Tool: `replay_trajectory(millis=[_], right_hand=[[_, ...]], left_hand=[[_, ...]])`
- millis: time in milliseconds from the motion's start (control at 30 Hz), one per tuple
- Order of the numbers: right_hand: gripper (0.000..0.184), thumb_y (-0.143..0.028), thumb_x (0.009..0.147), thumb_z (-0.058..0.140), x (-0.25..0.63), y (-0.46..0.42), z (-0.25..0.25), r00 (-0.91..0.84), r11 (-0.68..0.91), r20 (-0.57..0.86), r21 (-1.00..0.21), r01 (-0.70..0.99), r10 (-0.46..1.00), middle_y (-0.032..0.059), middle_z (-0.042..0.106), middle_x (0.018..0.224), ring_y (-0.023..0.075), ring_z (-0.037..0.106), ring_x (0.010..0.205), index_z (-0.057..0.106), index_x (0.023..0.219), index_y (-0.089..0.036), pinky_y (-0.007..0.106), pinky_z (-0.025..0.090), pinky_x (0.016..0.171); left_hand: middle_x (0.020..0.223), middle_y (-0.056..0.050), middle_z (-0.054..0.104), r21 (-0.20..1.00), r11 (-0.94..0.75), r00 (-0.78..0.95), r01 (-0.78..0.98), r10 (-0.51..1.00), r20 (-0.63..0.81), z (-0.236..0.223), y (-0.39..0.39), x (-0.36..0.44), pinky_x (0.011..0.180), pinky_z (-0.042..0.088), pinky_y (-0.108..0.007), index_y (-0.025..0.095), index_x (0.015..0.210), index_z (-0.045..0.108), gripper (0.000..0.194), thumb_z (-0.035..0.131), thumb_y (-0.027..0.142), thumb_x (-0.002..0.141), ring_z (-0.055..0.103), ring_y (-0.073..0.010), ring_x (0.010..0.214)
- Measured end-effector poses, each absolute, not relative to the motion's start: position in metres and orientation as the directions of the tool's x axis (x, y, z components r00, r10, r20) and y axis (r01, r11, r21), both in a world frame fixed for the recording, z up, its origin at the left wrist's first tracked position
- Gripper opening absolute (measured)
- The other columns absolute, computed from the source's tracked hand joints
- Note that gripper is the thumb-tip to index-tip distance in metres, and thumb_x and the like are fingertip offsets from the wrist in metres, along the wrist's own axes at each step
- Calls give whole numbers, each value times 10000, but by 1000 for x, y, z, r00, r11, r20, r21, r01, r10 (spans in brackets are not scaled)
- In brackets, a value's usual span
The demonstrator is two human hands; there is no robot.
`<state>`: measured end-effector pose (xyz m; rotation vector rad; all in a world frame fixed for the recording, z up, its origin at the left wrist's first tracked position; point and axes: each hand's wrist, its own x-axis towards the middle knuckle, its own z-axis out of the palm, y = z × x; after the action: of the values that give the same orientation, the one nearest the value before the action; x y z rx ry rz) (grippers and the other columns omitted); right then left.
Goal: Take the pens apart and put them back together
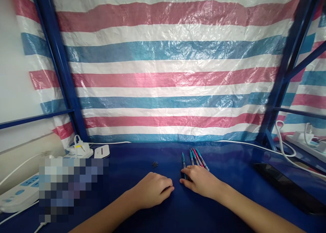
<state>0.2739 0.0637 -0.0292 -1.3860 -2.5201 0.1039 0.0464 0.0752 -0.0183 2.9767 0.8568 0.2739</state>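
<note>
My left hand (152,189) rests on the blue table (224,158) with its fingers curled loosely under; nothing shows in it. My right hand (200,180) lies just to its right, fingers bent down over the near ends of several pens (195,157). The pens are blue and pink and lie side by side, pointing away from me. The leftmost blue pen (183,159) sits a little apart, under my right fingertips. Small dark springs (155,164) lie in a tiny cluster beyond my left hand.
A striped red, white and blue tarp (168,73) hangs behind the table on a blue metal frame (61,66). White power strips (15,195) and chargers (80,149) sit at the left. A dark flat phone-like slab (285,187) lies at right, with white cables (282,146).
</note>
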Motion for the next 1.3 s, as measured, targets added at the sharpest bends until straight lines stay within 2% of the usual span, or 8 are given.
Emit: replay_trajectory(millis=[300,567,867,1300], right_hand=[[204,-184,790,532,273,56,-23,-512,536,169,-175,826,843,107,715,894,265,687,822,683,924,-155,294,461,669],[174,-136,867,483,276,63,-29,-469,501,210,-141,854,858,106,711,888,262,692,813,651,912,-151,297,444,641],[167,-152,874,487,274,65,-28,-385,391,157,-8,920,909,103,724,853,279,703,797,651,905,-161,309,442,632],[220,-271,945,478,274,68,-29,-364,368,127,-5,930,923,151,717,898,318,690,847,657,966,-145,378,480,709]], left_hand=[[699,17,645,48,-851,839,523,524,147,-17,74,47,544,326,-231,190,739,561,230,488,222,956,605,-143,618],[699,27,639,44,-849,837,526,526,150,-19,75,46,557,339,-223,191,740,550,234,493,240,962,599,-131,617],[693,34,633,41,-852,838,522,521,161,-20,76,45,552,333,-219,190,735,534,230,498,232,959,598,-126,619],[678,40,620,39,-858,842,513,511,171,-21,77,45,543,320,-224,191,719,509,242,502,236,957,581,-121,600]])
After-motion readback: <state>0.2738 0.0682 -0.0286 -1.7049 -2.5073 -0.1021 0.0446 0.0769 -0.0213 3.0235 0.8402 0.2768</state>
